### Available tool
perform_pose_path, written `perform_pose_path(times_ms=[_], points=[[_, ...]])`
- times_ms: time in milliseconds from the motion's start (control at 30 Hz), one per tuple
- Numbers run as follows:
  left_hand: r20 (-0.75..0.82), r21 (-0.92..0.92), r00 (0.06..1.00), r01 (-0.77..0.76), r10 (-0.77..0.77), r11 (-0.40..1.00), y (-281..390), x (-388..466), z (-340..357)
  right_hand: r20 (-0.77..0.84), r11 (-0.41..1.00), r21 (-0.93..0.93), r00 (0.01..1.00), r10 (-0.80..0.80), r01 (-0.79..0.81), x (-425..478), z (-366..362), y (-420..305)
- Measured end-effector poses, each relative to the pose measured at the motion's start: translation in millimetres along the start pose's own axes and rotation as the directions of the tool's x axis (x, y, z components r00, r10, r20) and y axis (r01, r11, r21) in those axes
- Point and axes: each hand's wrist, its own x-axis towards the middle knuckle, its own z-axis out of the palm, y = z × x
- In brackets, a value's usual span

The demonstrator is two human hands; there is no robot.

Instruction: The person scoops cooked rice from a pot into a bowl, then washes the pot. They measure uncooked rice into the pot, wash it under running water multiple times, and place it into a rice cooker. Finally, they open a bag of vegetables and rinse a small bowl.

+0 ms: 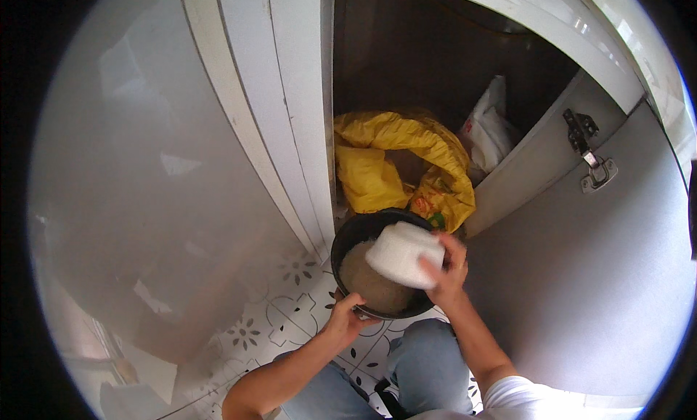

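Observation:
My left hand (348, 317) grips the near rim of a dark round pot (348, 232), thumb on top and fingers beneath. Pale grains that look like rice (375, 289) cover the bottom of the pot. Tilted over the pot's right half is a white cup or small bowl (405, 254), held from its right side by my right hand (449, 267). Its outline is blurred, and I cannot see into it. Just beyond the pot, a yellow woven plastic sack (370, 175) stands with its mouth rolled open; what lies inside is too shadowed to tell.
The sack stands in a dark cabinet (392, 55), beside a white plastic bag (487, 134). An open cabinet door (588, 289) with a metal hinge (596, 169) borders the right. A glossy grey panel (152, 175) borders the left. Patterned tiles (288, 311) cover the floor around my knees.

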Motion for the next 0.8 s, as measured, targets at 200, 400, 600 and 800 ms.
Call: perform_pose_path(times_ms=[200, 400, 600, 800], points=[[-0.036, 0.002, 0.999, -0.011, 0.011, 1.000, -3, -5, -9, 0.100, 0.493, 0.403, 0.572, 0.814, -0.771, 76, 3, 70], [0.030, 0.017, 0.999, 0.040, -0.041, 0.999, -2, -2, -21, 0.232, 0.305, 0.487, 0.458, 0.858, -0.819, 152, 74, 206], [0.038, 0.047, 0.999, 0.032, -0.034, 0.998, 3, -4, -26, -0.139, 0.711, -0.324, 0.775, 0.617, -0.624, 189, 128, 242], [-0.067, 0.066, 0.997, 0.040, -0.036, 0.997, 6, -5, -16, 0.096, 0.702, -0.210, 0.700, 0.708, -0.681, 214, 114, 277]])
